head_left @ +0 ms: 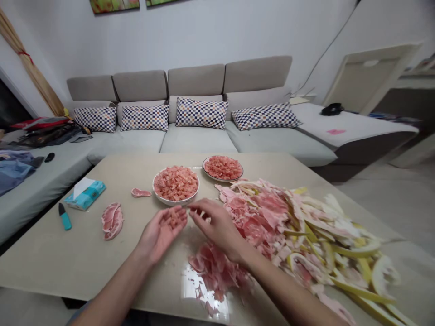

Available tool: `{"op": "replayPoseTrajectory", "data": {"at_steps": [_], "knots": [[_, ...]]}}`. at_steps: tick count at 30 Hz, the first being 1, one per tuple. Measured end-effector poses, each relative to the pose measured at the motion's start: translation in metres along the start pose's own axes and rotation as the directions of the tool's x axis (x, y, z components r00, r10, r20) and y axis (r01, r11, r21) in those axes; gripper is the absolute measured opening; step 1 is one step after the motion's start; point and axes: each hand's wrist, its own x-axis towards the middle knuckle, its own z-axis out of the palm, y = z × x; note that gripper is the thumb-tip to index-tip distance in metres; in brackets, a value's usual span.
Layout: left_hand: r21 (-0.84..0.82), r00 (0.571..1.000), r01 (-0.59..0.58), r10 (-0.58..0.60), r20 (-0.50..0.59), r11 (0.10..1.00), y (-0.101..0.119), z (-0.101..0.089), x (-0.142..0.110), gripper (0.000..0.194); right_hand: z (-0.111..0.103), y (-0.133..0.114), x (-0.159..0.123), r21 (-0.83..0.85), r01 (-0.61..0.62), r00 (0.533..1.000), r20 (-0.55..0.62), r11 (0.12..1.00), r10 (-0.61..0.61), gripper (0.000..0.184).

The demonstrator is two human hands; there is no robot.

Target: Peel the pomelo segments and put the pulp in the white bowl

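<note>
My left hand is palm up and cupped, with several small pieces of pink pomelo flesh lying in it. Close to its fingertips, my right hand has thumb and fingers pinched together; a tiny pale bit may be between them, too small to name. Just beyond the hands stands a white bowl heaped with pink pomelo flesh. Below my right wrist lies a small pile of thin pink membranes.
A plate of pomelo flesh stands behind. Pink membranes and yellow-white rind cover the table's right side. To the left lie pomelo segments, a smaller piece, a tissue pack and a teal-and-black knife.
</note>
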Motion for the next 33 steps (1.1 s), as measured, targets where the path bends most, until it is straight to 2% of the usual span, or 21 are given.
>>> {"op": "replayPoseTrajectory", "data": {"at_steps": [2, 5, 9, 15, 19, 22, 25, 28, 30, 33], "knots": [[-0.045, 0.992, 0.074, -0.069, 0.107, 0.996, -0.018, 0.003, -0.016, 0.029, -0.007, -0.017, -0.028, 0.015, -0.036, 0.997, 0.073, 0.999, 0.034, 0.027], [-0.008, 0.951, 0.198, -0.190, 0.245, 0.980, -0.042, 0.007, -0.038, 0.030, -0.014, -0.031, -0.063, 0.031, -0.129, 0.984, 0.125, 0.991, 0.124, 0.030], [0.100, 0.947, 0.214, -0.232, 0.222, 0.972, -0.057, 0.009, -0.051, 0.031, -0.016, -0.032, -0.082, 0.082, -0.245, 0.963, 0.138, 0.966, 0.232, 0.020], [0.158, 0.952, 0.232, -0.258, 0.167, 0.960, -0.052, 0.005, -0.045, 0.029, -0.016, -0.018, -0.078, 0.301, -0.386, 0.922, 0.152, 0.872, 0.355, 0.010], [0.221, 0.934, 0.243, -0.290, 0.210, 0.944, -0.050, -0.001, -0.043, 0.031, -0.014, -0.011, -0.077, 0.455, -0.545, 0.834, 0.208, 0.704, 0.511, 0.017], [0.333, 0.946, 0.155, -0.237, 0.221, 0.930, -0.053, -0.006, -0.042, 0.034, -0.008, -0.009, -0.077, 0.549, -0.620, 0.766, 0.269, 0.560, 0.584, 0.023], [0.415, 0.965, 0.050, -0.152, 0.215, 0.908, -0.057, -0.010, -0.040, 0.029, -0.001, -0.009, -0.079, 0.670, -0.638, 0.718, 0.341, 0.379, 0.607, 0.027], [0.467, 0.970, 0.020, -0.130, 0.204, 0.884, -0.058, -0.011, -0.038, 0.022, 0.005, -0.008, -0.082, 0.767, -0.612, 0.679, 0.385, 0.193, 0.625, 0.030], [0.483, 0.974, 0.015, -0.122, 0.191, 0.875, -0.057, -0.010, -0.038, 0.019, 0.009, -0.007, -0.083, 0.792, -0.593, 0.668, 0.384, 0.143, 0.637, 0.031], [0.493, 0.979, 0.011, -0.111, 0.173, 0.870, -0.056, -0.009, -0.039, 0.018, 0.011, -0.005, -0.083, 0.808, -0.575, 0.656, 0.359, 0.131, 0.664, 0.032]]}}
